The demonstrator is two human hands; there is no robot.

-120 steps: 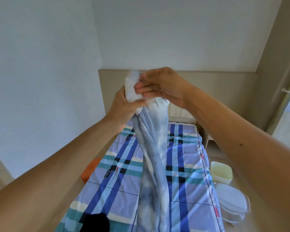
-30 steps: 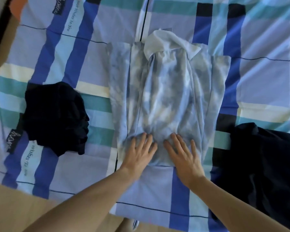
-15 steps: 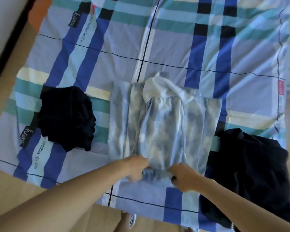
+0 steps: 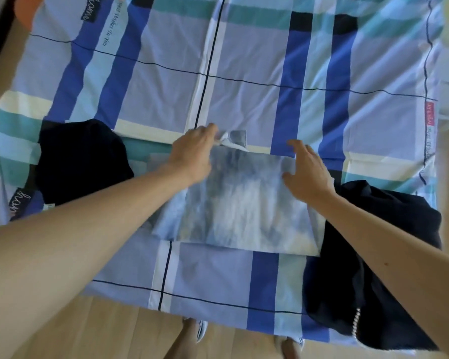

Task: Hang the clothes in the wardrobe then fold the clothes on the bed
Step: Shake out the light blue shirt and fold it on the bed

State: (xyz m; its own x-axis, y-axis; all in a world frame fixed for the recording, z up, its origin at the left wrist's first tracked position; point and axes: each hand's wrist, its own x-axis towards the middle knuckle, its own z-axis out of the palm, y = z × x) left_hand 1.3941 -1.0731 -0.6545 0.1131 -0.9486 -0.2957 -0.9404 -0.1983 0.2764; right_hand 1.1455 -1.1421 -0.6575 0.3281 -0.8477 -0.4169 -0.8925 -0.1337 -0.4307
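- The tie-dye shirt (image 4: 244, 203) lies folded flat on the bed (image 4: 244, 73), in the nearer half and about midway across its width. Its white collar (image 4: 233, 139) pokes out past the far edge.
- The folded panel is wider than it is deep, so its long axis runs left to right across the person, with the right end tilted slightly nearer.
- Both hands sit at the far edge, so the bulk of the shirt lies from them back toward the person.
- The left hand (image 4: 195, 154) is at the far-left corner with its fingertips bent down right beside the collar. I cannot tell whether they pinch cloth or only press it.
- The right hand (image 4: 309, 172) has its fingers spread and relaxed, resting on the far-right corner and gripping nothing.
- The fold looks nearly done. A further fold would probably bring one short end over the other, and each hand is already beside its own end.
- Room at the sides is tight. A dark garment (image 4: 81, 161) lies just beside the shirt on the left, and a dark heap (image 4: 373, 242) touches its right edge.
- Bare cover lies beyond the far edge, and a narrower strip separates the near edge from the bed's foot and the floor (image 4: 88, 332).
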